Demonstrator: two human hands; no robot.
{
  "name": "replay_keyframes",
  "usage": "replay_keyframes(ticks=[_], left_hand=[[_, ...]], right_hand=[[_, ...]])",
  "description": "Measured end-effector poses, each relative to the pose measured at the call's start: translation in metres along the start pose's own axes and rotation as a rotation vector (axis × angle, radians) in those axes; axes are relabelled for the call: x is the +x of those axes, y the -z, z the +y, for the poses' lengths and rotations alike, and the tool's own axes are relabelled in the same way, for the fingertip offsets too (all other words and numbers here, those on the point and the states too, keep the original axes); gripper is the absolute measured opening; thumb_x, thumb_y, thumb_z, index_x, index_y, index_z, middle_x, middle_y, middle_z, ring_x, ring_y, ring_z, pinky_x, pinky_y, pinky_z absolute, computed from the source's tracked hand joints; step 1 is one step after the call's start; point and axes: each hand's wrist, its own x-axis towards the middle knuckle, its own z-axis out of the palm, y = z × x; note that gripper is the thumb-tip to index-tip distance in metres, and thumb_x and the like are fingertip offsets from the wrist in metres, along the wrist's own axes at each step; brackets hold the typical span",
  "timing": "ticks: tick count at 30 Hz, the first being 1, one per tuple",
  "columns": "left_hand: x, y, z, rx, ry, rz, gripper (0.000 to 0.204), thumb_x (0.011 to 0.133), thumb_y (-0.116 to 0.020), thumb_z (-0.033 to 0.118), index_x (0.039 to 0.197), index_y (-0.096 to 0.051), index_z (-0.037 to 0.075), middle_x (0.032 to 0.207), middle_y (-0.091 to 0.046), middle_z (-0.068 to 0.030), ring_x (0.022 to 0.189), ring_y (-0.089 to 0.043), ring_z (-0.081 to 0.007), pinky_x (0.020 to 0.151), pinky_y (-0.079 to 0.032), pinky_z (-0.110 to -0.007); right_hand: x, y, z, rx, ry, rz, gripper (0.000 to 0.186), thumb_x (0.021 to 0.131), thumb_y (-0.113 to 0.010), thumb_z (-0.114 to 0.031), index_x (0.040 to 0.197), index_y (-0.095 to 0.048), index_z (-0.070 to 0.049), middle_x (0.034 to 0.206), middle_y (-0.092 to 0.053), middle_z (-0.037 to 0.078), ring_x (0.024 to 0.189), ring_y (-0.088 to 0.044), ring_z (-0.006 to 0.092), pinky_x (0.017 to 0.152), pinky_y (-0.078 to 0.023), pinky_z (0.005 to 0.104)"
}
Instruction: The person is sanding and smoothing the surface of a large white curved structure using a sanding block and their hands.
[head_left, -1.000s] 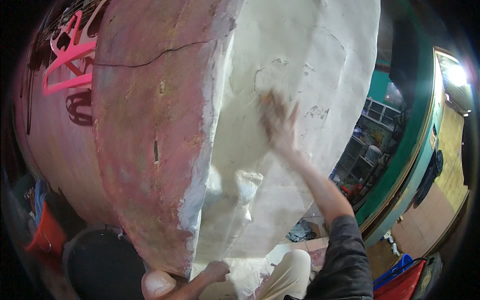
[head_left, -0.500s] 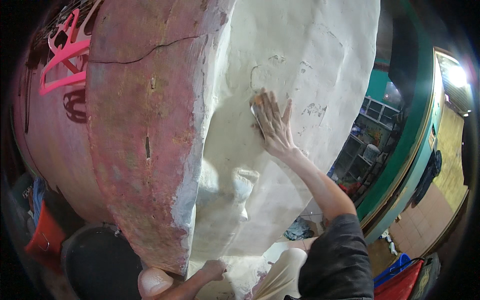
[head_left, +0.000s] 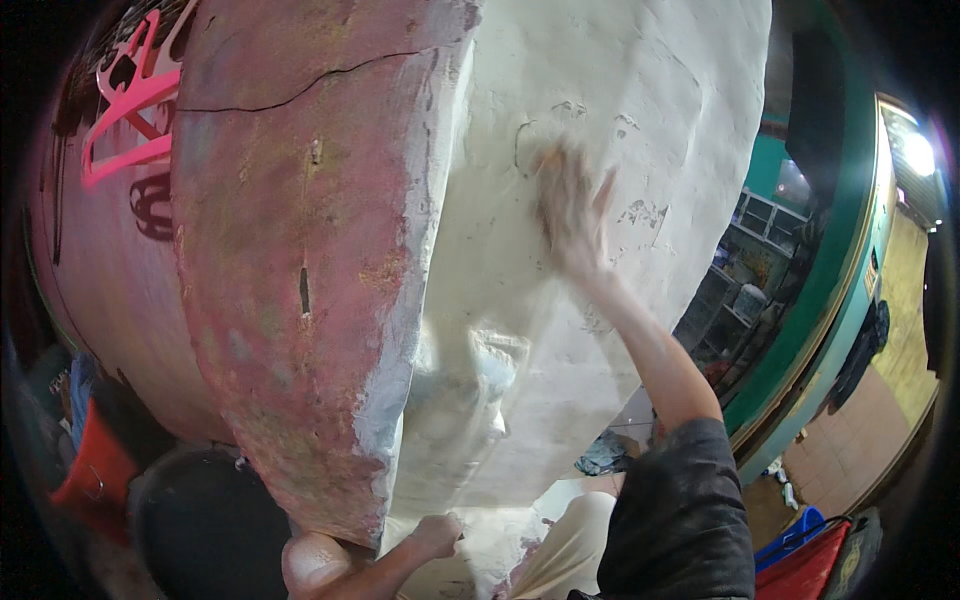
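Now the blurred right hand (head_left: 577, 220) is flat on the pale wall face (head_left: 600, 60), fingers stretched and thumb apart
A brownish patch (head_left: 548, 160) at its fingertips is too smeared to name; the wall face surrounds the hand, turned toward the person, its long axis upright; low down, the left hand (head_left: 437, 535) is curled in, and a cracked pink wall (head_left: 270, 210) adjoins on the left

1. Left of a head-worn pair, the fisheye camera looks downward past the right hand (head_left: 575, 210).
2. A pale wall (head_left: 600, 60) stands close, filling the centre.
3. The wide sweep runs from pink hangers (head_left: 140, 98), left, to a bright lamp (head_left: 917, 153), right.
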Motion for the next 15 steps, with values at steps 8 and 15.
replay_keyframes(ticks=[8, 15], left_hand=[[0.01, -0.014, -0.007, -0.025, -0.063, 0.181, 0.022, 0.069, -0.061, 0.018, 0.089, -0.062, 0.008, 0.091, -0.061, -0.016, 0.091, -0.061, -0.033, 0.083, -0.045, -0.047], [-0.001, -0.004, -0.006, 0.037, 0.0, 0.085, 0.029, 0.069, -0.062, 0.018, 0.095, -0.063, 0.007, 0.099, -0.062, -0.0167, 0.095, -0.061, -0.0315, 0.08, -0.048, -0.044]], right_hand=[[0.096, -0.018, 0.101, 0.467, -0.144, 0.539, 0.056, 0.095, -0.036, -0.032, 0.146, -0.019, -0.016, 0.151, -0.017, 0.013, 0.14, -0.009, 0.0308, 0.106, 0.006, 0.06], [0.037, -0.006, 0.016, 0.104, -0.208, 0.189, 0.058, 0.095, -0.037, -0.032, 0.145, -0.018, -0.01, 0.151, -0.015, 0.013, 0.14, -0.007, 0.0305, 0.106, 0.008, 0.0601]])
